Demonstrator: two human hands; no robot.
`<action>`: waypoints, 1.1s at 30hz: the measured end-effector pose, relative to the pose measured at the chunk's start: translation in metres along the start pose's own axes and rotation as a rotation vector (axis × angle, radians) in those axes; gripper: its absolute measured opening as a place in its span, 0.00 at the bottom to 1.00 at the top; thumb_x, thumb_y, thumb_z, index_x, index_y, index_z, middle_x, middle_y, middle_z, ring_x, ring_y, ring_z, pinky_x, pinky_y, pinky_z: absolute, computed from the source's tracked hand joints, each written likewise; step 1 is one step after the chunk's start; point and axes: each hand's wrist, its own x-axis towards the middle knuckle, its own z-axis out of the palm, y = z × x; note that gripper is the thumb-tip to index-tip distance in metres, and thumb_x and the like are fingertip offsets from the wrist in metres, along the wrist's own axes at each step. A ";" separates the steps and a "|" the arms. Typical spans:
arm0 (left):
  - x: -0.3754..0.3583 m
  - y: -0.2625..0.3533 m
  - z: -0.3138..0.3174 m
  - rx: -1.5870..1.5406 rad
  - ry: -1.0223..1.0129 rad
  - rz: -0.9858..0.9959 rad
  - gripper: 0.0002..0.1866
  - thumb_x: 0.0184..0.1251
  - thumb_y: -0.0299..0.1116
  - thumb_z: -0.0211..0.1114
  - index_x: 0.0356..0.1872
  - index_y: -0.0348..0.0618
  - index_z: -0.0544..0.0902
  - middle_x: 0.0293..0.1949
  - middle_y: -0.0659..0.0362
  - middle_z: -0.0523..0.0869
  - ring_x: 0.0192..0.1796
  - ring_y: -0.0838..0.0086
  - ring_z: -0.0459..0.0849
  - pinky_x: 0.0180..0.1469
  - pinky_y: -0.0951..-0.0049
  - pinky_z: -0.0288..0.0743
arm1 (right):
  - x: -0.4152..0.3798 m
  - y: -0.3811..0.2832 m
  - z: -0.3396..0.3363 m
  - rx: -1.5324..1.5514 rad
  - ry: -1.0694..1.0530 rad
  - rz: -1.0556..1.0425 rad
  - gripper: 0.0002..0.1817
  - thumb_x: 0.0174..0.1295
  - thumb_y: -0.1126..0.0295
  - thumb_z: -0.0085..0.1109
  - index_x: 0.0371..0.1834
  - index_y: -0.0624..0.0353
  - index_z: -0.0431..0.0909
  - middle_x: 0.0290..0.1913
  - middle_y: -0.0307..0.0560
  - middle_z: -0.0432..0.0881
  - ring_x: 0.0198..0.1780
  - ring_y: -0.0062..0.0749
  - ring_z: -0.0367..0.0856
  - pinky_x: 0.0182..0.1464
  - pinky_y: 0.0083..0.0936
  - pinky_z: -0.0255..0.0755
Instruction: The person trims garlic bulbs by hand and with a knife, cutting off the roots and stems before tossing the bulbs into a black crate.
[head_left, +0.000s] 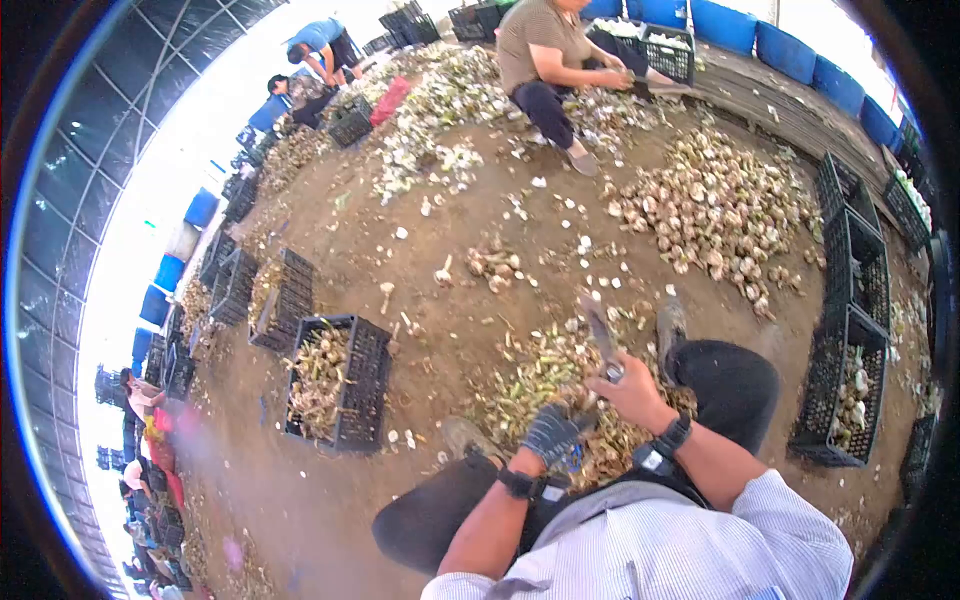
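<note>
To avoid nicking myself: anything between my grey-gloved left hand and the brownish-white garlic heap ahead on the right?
Yes: your bare right hand and its metal-bladed knife cross the way from left hand to heap; your greyish right shoe stands beyond.

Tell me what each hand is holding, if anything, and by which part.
The right hand grips a knife by its handle end, blade pointing away from the body. Whether the gloved left hand holds anything cannot be told.
</note>
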 end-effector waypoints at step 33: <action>-0.036 -0.007 0.003 0.327 -0.062 -0.091 0.19 0.66 0.37 0.66 0.56 0.43 0.79 0.51 0.55 0.85 0.52 0.61 0.84 0.55 0.61 0.76 | -0.038 0.040 0.020 -0.260 -0.355 -0.139 0.22 0.56 0.55 0.71 0.40 0.65 0.80 0.34 0.52 0.81 0.36 0.40 0.80 0.40 0.35 0.73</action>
